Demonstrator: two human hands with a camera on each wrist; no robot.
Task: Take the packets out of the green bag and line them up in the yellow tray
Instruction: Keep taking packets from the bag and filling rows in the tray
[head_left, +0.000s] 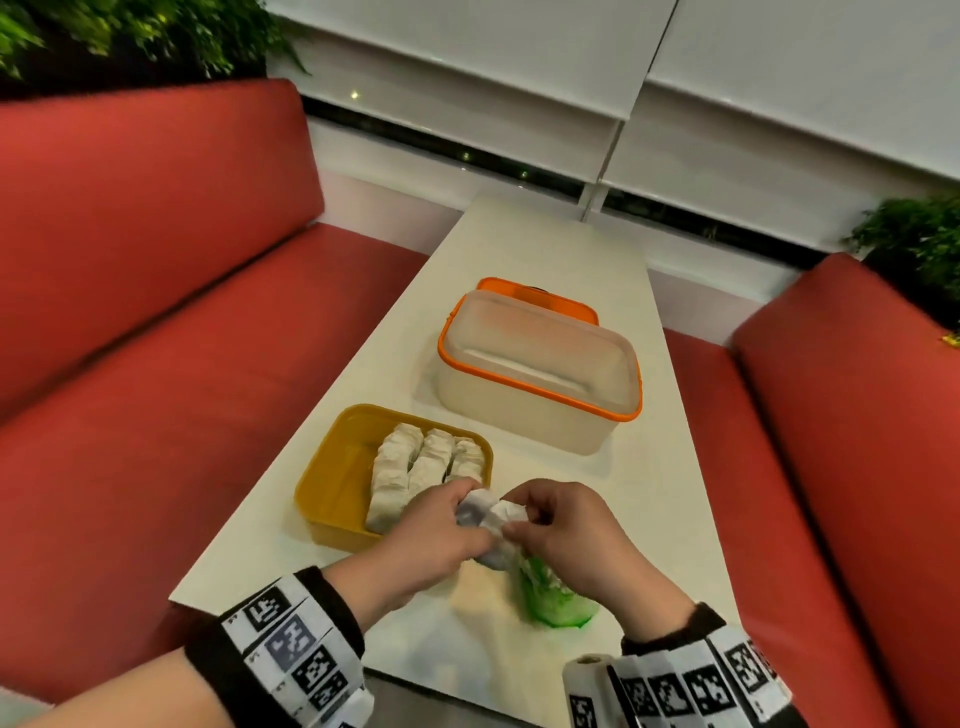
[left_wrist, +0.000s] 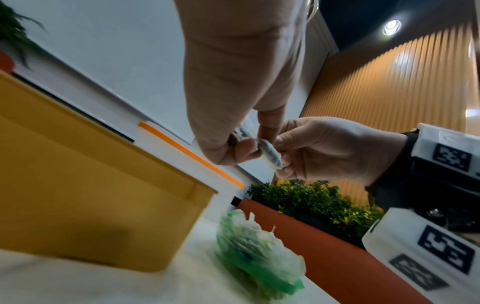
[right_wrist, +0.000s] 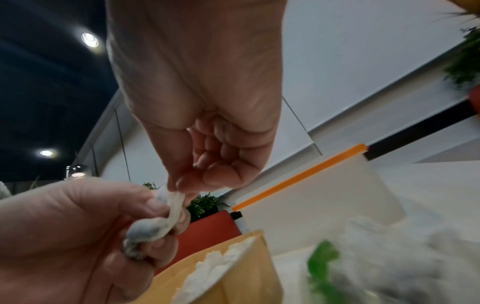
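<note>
Both hands meet above the table (head_left: 545, 244), just right of the yellow tray (head_left: 332, 467). The left hand (head_left: 441, 540) grips one end of a crumpled white packet (head_left: 488, 514), fingers curled round it; the left wrist view shows the packet pinched between thumb and fingers. The right hand (head_left: 566, 540) pinches the packet's other end between thumb and fingertips, its remaining fingers curled into the palm, as the right wrist view confirms. The packet hangs between the two hands, clear of the table and outside the tray.

The green bag (head_left: 556, 597) lies crumpled on the table below the right hand, near the tray's right corner. The wrist views show pale contents inside it, too blurred to count.

Three packets (head_left: 426, 467) lie side by side in the tray's right half, lengthwise, touching one another. The tray's left half shows bare yellow floor.

Beyond the tray stands a translucent box (head_left: 535, 395) with an orange rim; an orange lid (head_left: 540, 299) lies behind it. Red benches (head_left: 156, 312) flank the table. Both wrists carry marker bands (head_left: 296, 654).
</note>
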